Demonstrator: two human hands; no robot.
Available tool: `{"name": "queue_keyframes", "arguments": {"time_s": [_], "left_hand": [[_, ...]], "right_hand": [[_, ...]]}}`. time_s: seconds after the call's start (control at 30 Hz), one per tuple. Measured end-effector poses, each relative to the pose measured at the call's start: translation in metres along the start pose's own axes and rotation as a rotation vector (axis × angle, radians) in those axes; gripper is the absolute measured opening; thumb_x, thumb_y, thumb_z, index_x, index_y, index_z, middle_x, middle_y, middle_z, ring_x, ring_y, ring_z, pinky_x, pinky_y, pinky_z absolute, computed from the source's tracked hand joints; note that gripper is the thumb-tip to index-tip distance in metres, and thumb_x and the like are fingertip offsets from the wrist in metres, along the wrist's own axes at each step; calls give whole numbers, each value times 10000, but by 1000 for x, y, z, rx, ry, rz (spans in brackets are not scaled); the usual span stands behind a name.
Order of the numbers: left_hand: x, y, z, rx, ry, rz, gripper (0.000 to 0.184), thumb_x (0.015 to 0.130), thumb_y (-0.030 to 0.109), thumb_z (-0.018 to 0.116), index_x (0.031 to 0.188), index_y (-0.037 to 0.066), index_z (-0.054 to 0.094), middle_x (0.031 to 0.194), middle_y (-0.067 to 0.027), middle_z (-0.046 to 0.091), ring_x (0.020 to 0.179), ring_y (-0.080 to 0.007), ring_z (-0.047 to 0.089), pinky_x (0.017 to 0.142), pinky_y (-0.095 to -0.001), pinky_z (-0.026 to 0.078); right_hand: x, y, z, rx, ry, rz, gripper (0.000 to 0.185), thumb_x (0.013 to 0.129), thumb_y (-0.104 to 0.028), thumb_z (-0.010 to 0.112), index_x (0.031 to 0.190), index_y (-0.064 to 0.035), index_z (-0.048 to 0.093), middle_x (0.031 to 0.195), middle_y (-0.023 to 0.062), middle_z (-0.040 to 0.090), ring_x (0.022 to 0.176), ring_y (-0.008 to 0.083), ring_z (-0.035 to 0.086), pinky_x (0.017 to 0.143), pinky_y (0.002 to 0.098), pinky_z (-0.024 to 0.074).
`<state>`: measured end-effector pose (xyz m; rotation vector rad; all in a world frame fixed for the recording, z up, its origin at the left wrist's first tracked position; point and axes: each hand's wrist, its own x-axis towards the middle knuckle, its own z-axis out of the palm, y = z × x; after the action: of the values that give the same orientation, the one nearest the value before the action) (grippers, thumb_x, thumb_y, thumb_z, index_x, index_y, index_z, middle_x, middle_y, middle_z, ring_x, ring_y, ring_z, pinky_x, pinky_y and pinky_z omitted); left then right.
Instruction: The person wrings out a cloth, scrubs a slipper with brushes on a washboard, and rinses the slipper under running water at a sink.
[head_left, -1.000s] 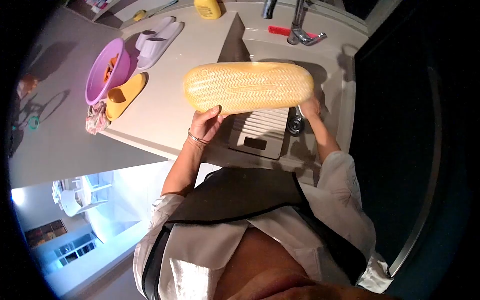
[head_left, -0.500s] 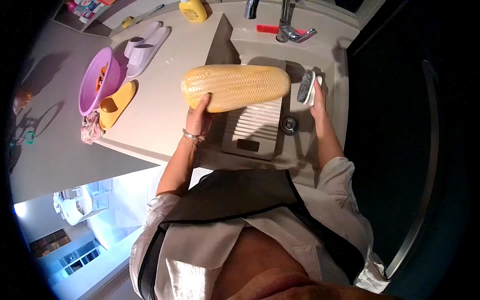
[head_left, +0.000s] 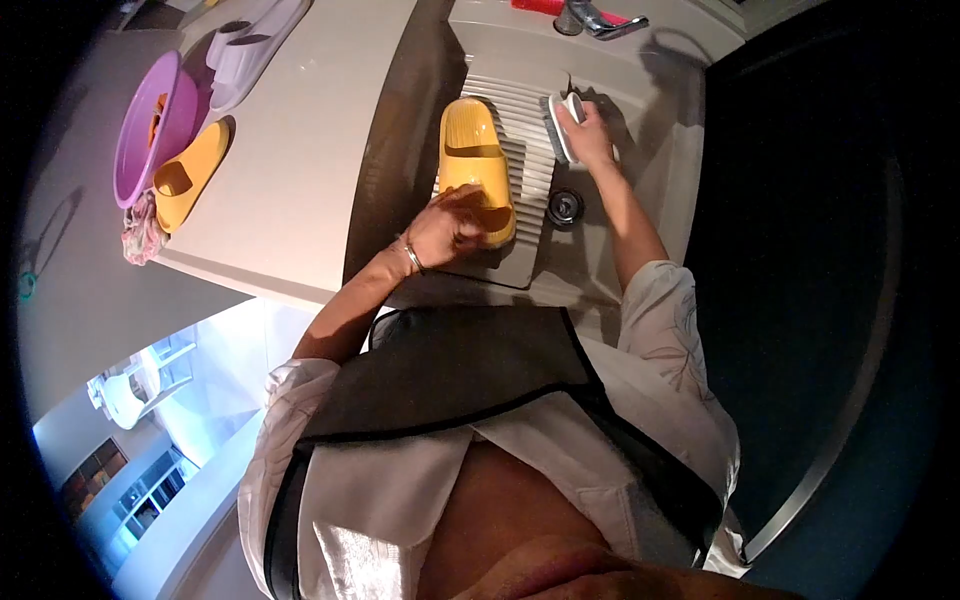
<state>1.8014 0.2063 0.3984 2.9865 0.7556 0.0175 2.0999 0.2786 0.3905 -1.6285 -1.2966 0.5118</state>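
Note:
A yellow slipper (head_left: 470, 130) lies sole down, strap up, on the ribbed washboard (head_left: 530, 145) in the sink. My left hand (head_left: 450, 225) is over its lower end, fingers curled at the strap and slightly blurred; whether they grip it is hard to tell. My right hand (head_left: 588, 135) is closed on a white brush (head_left: 572, 108) with grey bristles that face left, at the washboard's right edge. The brush is apart from the slipper.
On the counter (head_left: 290, 170) at left are a second yellow slipper (head_left: 190, 175), a purple basin (head_left: 160, 120), a patterned cloth (head_left: 143, 230) and pale slippers (head_left: 245, 60). A drain (head_left: 565, 208) lies below my right hand. The faucet (head_left: 600, 22) and a red object stand at the back.
The slipper in my left hand has gone from sole up in the air to strap up on the washboard. My right hand has moved left with the brush. The view has shifted.

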Motion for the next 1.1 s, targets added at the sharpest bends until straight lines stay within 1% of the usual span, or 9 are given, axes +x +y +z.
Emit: {"name": "queue_keyframes", "arguments": {"time_s": [0.07, 0.1, 0.27, 0.33, 0.5, 0.73, 0.93, 1.03, 1.1], "left_hand": [[7, 2, -21, -417, 395, -147, 456, 740, 251, 634, 1171, 131, 543, 1208, -116, 499, 1279, -281, 283, 991, -486, 293], [17, 10, -28, -233, 547, -230, 591, 723, 303, 659, 1240, 97, 459, 1234, -180, 447, 1178, -310, 388, 920, -481, 354], [35, 34, 21, -20, 504, -301, 689, 718, 326, 661, 1279, 56, 367, 1267, -170, 386, 1168, -324, 379, 952, -451, 321], [32, 35, 23, -99, 447, -167, 740, 695, 308, 673, 1292, 49, 321, 1264, -139, 369, 1231, -316, 309, 1000, -475, 263], [49, 18, 21, 24, 539, -250, 402, 840, 141, 460, 1240, 110, 437, 1200, -85, 483, 1226, -241, 397, 963, -388, 368], [39, 29, 17, 71, 531, -279, 422, 819, 172, 489, 1234, 107, 458, 1251, -65, 466, 1212, -216, 409, 957, -440, 357], [34, 35, 10, -102, 414, -247, 523, 804, 194, 517, 1296, 83, 379, 1282, -87, 442, 1233, -242, 377, 963, -487, 318], [42, 18, 13, 202, 439, -243, 680, 672, 286, 677, 1267, 82, 419, 1266, -93, 451, 1210, -229, 404, 965, -504, 310], [39, 22, -5, 68, 388, -255, 639, 724, 279, 631, 1286, 84, 397, 1292, -95, 430, 1229, -232, 381, 988, -500, 284]], "right_hand": [[5, -21, 8, 1, -62, -8, 596, 772, -490, 571, 1119, -11, 506, 1039, 199, 585, 929, 339, 582, 799, 389, 444], [3, -30, 14, -172, -76, -81, 599, 772, -492, 571, 1134, -19, 496, 1035, 194, 589, 933, 334, 586, 797, 395, 450], [-31, -92, 42, -547, -331, -411, 606, 763, -501, 582, 1171, -67, 476, 953, 180, 612, 915, 336, 592, 767, 429, 467], [-39, -94, 61, -688, -304, -818, 602, 760, -512, 575, 1151, -67, 475, 903, 179, 612, 875, 329, 600, 733, 438, 473], [56, -76, 67, -884, -296, -313, 541, 836, -499, 480, 1111, -33, 462, 839, 160, 613, 799, 296, 626, 668, 414, 500], [-24, -100, 63, -840, -465, -628, 588, 768, -517, 561, 1107, -47, 462, 924, 196, 596, 867, 317, 607, 740, 418, 488], [58, -34, 16, -971, -84, -205, 460, 794, -424, 581, 1079, -74, 496, 949, 136, 609, 783, 307, 620, 678, 424, 482], [10, -74, 48, -705, -181, -799, 520, 762, -495, 590, 1067, -85, 488, 964, 165, 601, 909, 330, 587, 783, 436, 448], [28, -68, 49, -783, -204, -573, 540, 757, -514, 582, 1065, -81, 485, 963, 160, 602, 891, 318, 596, 774, 439, 461]]}}
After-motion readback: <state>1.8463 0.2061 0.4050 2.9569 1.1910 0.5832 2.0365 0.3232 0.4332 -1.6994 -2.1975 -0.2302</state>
